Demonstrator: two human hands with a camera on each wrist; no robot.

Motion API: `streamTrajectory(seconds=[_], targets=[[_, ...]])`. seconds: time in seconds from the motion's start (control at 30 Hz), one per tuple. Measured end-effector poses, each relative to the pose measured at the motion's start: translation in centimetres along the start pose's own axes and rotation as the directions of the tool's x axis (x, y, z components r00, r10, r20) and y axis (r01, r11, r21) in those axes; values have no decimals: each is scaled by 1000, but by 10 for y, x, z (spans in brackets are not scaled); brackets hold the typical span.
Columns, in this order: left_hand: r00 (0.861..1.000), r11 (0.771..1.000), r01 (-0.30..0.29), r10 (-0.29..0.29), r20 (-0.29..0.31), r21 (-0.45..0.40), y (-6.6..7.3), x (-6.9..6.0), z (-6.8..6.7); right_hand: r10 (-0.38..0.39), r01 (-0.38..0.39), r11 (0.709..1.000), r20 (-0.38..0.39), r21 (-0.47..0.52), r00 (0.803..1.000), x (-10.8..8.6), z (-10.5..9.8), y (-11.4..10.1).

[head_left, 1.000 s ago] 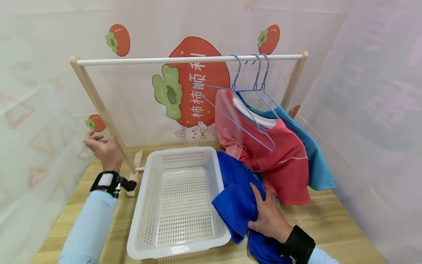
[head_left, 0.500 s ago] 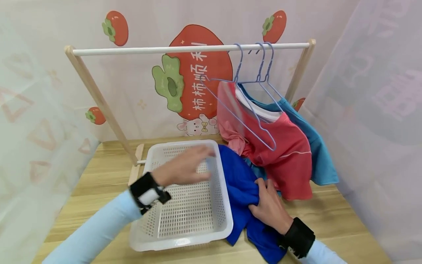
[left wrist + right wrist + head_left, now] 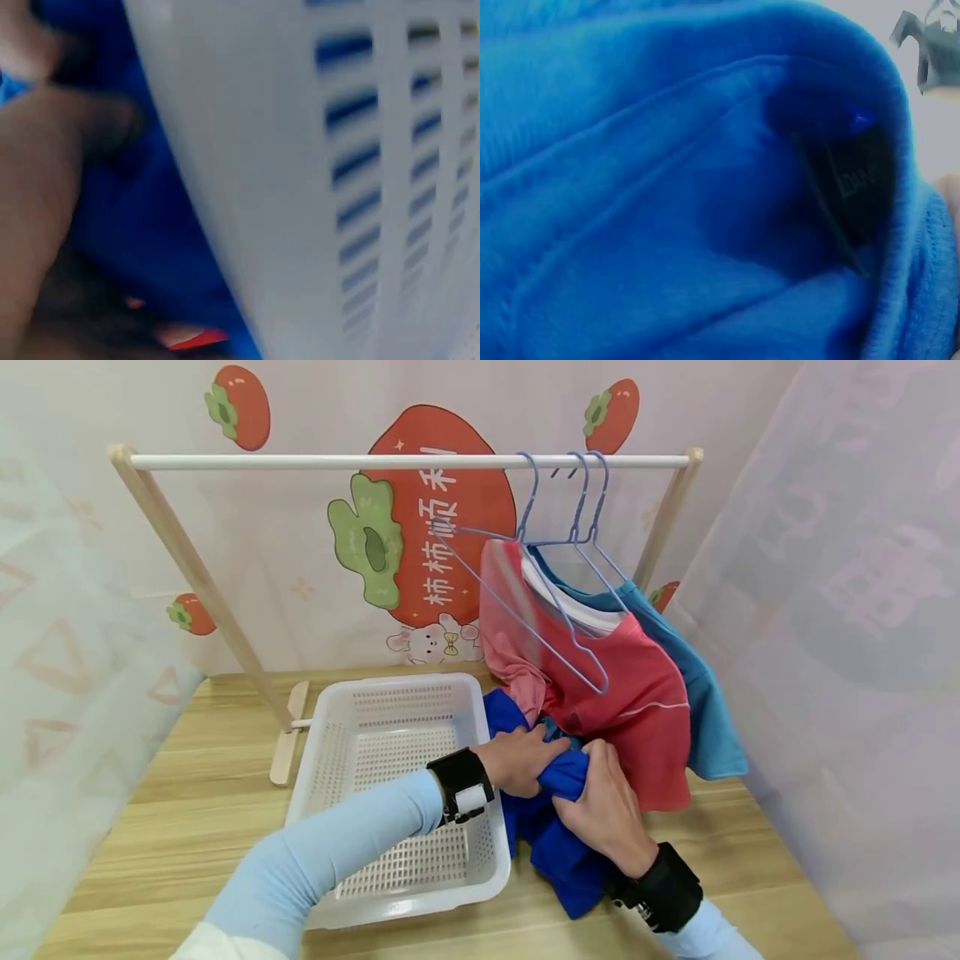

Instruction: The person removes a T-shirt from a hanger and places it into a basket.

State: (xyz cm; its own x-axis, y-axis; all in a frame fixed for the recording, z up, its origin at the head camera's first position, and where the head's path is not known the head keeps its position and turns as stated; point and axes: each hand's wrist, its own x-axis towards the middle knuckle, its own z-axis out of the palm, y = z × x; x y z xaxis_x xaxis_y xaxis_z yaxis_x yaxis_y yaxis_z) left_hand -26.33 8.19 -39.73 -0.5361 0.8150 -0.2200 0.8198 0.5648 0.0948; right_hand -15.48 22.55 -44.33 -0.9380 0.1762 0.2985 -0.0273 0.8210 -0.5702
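A royal-blue shirt lies bunched on the table, against the right side of a white basket. My right hand grips a raised fold of it, thumb on the near side. Reaching across the basket, my left hand has its fingers bent over the same cloth from the left; its thumb is hidden in the head view. Blurred in the left wrist view, the left fingers lie against blue cloth beside the basket wall. A banded opening with a dark label fills the right wrist view.
Behind stands a rack with a white rail and wooden legs. Several blue hangers hang at its right. A red shirt and a teal shirt hang there, low over the blue cloth.
My left hand has swung from beside the rack's left leg, across the basket, to the blue shirt. My right hand has gathered and lifted part of the cloth.
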Motion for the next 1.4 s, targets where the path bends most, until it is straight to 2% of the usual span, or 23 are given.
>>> streamTrajectory(seconds=[0.07, 0.13, 0.2, 0.3, 0.4, 0.5, 0.63, 0.77, 0.83, 0.87, 0.93, 1.07, 1.17, 1.23, 1.4], targets=[[995, 1000, -28, 28, -91, 1, 1, 0, 3, -5, 5, 1000, -13, -11, 1000, 4, -4, 0], [979, 999, -46, 47, -200, 8, 3, 1, 3, -50, 49, 999, -42, -9, 998, 9, -8, -2], [949, 997, -71, 68, -307, 2, 2, 2, 1, -121, 121, 993, -89, -8, 989, 15, -12, -6], [897, 994, -108, 98, -431, 0, 0, -3, -10, -241, 246, 969, -175, 7, 955, 26, -18, -17], [864, 993, -118, 105, -493, 4, -2, -14, -30, -322, 339, 940, -237, 32, 917, 38, -29, -34], [842, 995, -96, 87, -532, 11, -4, -29, -55, -384, 414, 908, -270, 62, 883, 49, -42, -55], [803, 997, -74, 53, -593, -11, -9, -53, -87, -467, 517, 848, -298, 116, 833, 64, -59, -86], [740, 997, -69, 29, -672, -32, -20, -79, -112, -535, 602, 777, -310, 184, 786, 81, -70, -120], [710, 997, -67, 17, -704, -44, -26, -89, -120, -551, 618, 762, -306, 194, 776, 87, -72, -135], [699, 996, -69, 10, -715, -53, -29, -93, -122, -553, 617, 764, -302, 187, 776, 89, -73, -141], [689, 994, -75, -6, -725, -79, -36, -98, -125, -541, 595, 790, -289, 148, 790, 92, -73, -151], [702, 985, -88, -42, -711, -145, -46, -103, -129, -477, 496, 868, -233, 25, 847, 93, -78, -163], [711, 979, -92, -64, -701, -182, -50, -106, -133, -430, 433, 901, -195, -29, 881, 92, -86, -171], [705, 975, -102, -69, -706, -197, -50, -108, -136, -413, 411, 910, -197, -51, 889, 92, -93, -176], [678, 963, -148, -66, -732, -224, -45, -113, -149, -387, 388, 921, -234, -43, 892, 92, -107, -190]])
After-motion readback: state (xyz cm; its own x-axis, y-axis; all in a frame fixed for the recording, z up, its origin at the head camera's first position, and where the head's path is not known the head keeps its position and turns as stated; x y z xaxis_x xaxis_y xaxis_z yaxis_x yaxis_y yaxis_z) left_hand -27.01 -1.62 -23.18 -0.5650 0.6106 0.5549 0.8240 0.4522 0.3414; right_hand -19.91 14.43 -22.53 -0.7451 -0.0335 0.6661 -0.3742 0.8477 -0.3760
